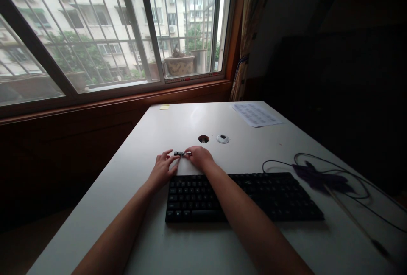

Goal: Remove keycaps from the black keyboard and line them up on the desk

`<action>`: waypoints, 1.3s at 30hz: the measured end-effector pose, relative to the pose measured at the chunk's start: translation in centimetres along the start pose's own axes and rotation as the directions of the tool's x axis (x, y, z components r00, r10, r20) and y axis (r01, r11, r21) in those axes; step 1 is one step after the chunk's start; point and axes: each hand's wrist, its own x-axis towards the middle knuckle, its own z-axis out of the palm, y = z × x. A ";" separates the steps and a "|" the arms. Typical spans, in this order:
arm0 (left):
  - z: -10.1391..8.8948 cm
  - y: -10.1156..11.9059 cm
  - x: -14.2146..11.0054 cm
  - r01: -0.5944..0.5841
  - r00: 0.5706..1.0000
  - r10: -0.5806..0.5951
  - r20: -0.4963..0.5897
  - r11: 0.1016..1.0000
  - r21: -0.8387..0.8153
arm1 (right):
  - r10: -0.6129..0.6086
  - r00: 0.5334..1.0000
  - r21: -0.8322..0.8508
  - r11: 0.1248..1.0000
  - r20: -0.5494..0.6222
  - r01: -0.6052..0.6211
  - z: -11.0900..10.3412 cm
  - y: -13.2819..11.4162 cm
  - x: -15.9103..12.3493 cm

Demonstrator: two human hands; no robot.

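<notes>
Several small black keycaps (178,153) lie in a short row on the white desk, just beyond the keyboard's top left corner. My left hand (163,168) rests beside them with fingers apart, its fingertips close to the row; whether they touch it I cannot tell. A small thin metal tool (187,153) is pinched in my right hand (200,157), its tip at the right end of the row. Under my right forearm lies a black keyboard (197,194), partly covered by the arm.
A cable (276,161) loops right of the keyboard, near a dark feathery duster (321,177) with a thin handle. Beyond my hands are a desk hole (204,138) and a round white cover (223,138). Printed sheets (257,114) and a yellow note (164,107) lie farther back.
</notes>
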 end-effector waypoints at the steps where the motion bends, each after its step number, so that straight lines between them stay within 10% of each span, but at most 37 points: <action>1: 0.0 0.0 0.0 0.002 1.000 -0.002 0.001 1.000 0.000 | 0.001 1.000 -0.001 1.000 0.001 -0.001 0.0 0.0 0.0; 39: 0.0 -0.1 0.1 -0.011 1.000 0.011 0.016 1.000 0.014 | 0.015 1.000 0.003 1.000 0.004 -0.015 -0.1 -0.2 0.0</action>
